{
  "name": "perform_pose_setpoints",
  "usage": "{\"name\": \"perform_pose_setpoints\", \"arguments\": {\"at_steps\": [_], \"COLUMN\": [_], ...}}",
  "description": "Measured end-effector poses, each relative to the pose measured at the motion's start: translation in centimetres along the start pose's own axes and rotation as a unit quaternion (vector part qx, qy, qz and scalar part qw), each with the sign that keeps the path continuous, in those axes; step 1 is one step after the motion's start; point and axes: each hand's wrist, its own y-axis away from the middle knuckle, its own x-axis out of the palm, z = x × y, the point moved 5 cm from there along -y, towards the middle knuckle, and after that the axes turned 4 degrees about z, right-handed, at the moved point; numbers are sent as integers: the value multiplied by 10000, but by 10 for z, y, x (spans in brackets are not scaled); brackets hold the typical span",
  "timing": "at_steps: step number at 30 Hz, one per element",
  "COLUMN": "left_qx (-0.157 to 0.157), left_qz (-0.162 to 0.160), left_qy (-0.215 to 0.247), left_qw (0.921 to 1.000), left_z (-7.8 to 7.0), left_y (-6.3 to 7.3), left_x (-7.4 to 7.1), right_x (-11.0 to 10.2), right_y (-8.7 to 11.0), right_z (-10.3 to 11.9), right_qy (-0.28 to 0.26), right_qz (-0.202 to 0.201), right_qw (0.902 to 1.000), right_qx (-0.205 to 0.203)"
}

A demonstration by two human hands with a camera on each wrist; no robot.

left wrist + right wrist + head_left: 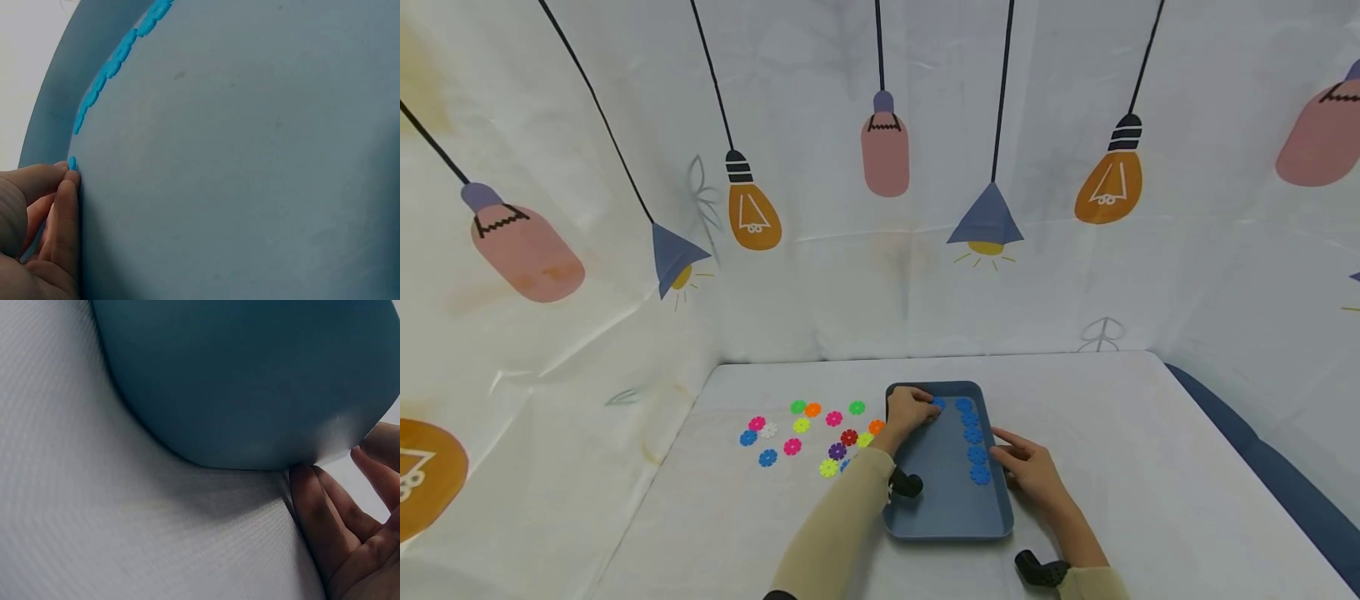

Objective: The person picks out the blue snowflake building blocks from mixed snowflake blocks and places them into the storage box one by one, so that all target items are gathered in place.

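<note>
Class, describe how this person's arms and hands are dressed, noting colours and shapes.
The left hand and right hand are ungloved. The left sleeve and right sleeve are plain beige. A small, rounded black device shows by the left cuff, and a similar black unit by the right.

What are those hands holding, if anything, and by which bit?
The left hand pinches a blue flower piece by its edge. The right hand touches the side of the tray; whether it grips isn't clear.
</note>
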Motion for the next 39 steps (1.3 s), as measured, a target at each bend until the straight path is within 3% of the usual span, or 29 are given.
{"name": "perform_pose_setpoints", "arguments": {"at_steps": [5, 12, 16, 20, 25, 29, 33, 39], "left_qx": [-28, 561, 884, 1036, 1114, 1006, 792, 677], "left_qz": [214, 1038, 1334, 1349, 1144, 1145, 1213, 1168], "left_qy": [97, -303, -470, -633, -787, -722, -684, -1109], "left_qw": [9997, 9926, 9860, 9834, 9840, 9857, 9871, 9846], "left_z": [-6, -29, -40, -47, -41, -30, -16, 1], "left_y": [3, 7, 11, 20, 32, 45, 58, 72], "left_x": [-3, -13, -28, -53, -91, -115, -130, -145], "right_x": [0, 0, 0, 0, 1, 2, 2, 2], "right_y": [1, -1, -1, 0, -2, -2, -1, 1], "right_z": [1, -1, -3, -2, 3, 5, 3, 3], "right_qy": [50, 109, 141, 154, 249, 277, 283, 296], "right_qz": [-17, -28, 7, 31, -8, -11, 6, -38], "right_qw": [10000, 9999, 9999, 9999, 9997, 9996, 9995, 9995], "right_qx": [5, -3, -5, 22, 44, 67, 105, 139]}}
